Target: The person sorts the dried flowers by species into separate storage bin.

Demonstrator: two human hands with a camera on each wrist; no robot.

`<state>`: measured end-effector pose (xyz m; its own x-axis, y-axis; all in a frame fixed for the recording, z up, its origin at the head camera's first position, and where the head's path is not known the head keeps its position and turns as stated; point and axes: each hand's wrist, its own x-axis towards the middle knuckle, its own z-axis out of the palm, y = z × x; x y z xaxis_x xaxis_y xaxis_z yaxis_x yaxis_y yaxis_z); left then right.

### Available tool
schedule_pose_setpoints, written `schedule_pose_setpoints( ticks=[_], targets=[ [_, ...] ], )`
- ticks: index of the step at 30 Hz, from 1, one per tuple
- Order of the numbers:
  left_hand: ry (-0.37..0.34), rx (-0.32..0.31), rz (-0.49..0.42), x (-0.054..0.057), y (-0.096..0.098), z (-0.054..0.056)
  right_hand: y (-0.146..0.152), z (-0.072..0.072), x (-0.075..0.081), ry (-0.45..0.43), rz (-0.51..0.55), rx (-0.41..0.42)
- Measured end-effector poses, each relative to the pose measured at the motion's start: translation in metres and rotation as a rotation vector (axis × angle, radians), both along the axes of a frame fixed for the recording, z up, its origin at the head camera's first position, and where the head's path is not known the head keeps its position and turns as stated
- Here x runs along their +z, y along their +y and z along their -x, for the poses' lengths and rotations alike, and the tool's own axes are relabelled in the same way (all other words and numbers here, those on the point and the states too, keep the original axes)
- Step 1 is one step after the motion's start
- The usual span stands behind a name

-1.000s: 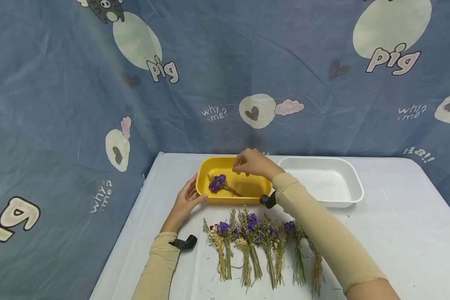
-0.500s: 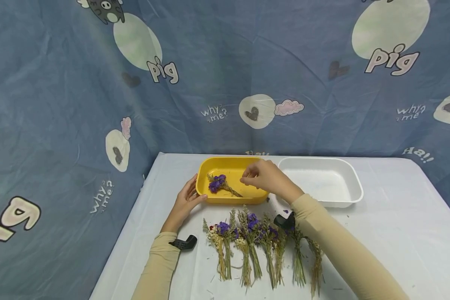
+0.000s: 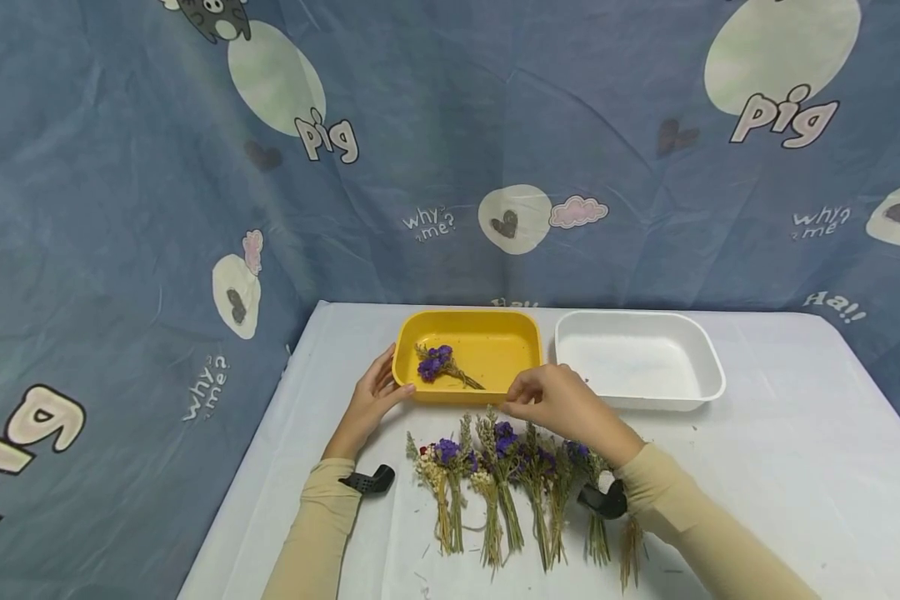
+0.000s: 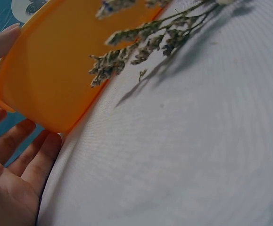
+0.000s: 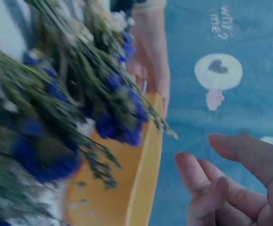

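My left hand (image 3: 369, 402) grips the left front corner of a yellow tray (image 3: 480, 397), thumb at the front and fingers along the side. In the left wrist view its fingertips (image 4: 53, 139) meet the tray's wall. One bunch of dried purple flowers (image 3: 437, 364) lies inside the tray, stems pointing right. My right hand (image 3: 558, 404) hovers at the tray's right front corner, above the row of dried flower bunches (image 3: 504, 479). The right wrist view shows its thumb and index finger apart with nothing between them. Part of the row is hidden under the right forearm.
A white tray (image 3: 640, 402) stands to the right of the yellow one. Scraps of stem are scattered on the white-covered table (image 3: 787, 467). A blue printed cloth (image 3: 420, 125) hangs behind the table and along its left side.
My right hand has drawn back from over the yellow tray, moving right and toward the person to the flower row. My left hand and the purple bunch in the tray have stayed put.
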<state>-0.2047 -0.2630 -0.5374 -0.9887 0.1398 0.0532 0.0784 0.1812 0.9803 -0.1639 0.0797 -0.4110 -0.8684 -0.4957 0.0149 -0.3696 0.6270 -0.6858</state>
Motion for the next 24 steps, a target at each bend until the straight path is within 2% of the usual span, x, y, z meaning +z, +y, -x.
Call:
schedule_pose_setpoints(
  ticks=[8, 14, 19, 24],
  targets=[
    [-0.010, 0.007, 0.007, 0.001, 0.000, 0.000, 0.004, -0.031, -0.020, 0.058, -0.056, -0.019],
    [-0.015, 0.016, 0.016, 0.001, 0.001, 0.000, 0.004, -0.052, -0.034, 0.056, -0.060, -0.025],
    [-0.013, 0.009, 0.019, 0.001, 0.001, 0.000, 0.001, -0.065, -0.044, 0.024, -0.041, -0.039],
    [-0.010, 0.010, 0.022, 0.001, 0.001, 0.000, -0.002, -0.074, -0.053, 0.041, -0.035, -0.053]
  ],
)
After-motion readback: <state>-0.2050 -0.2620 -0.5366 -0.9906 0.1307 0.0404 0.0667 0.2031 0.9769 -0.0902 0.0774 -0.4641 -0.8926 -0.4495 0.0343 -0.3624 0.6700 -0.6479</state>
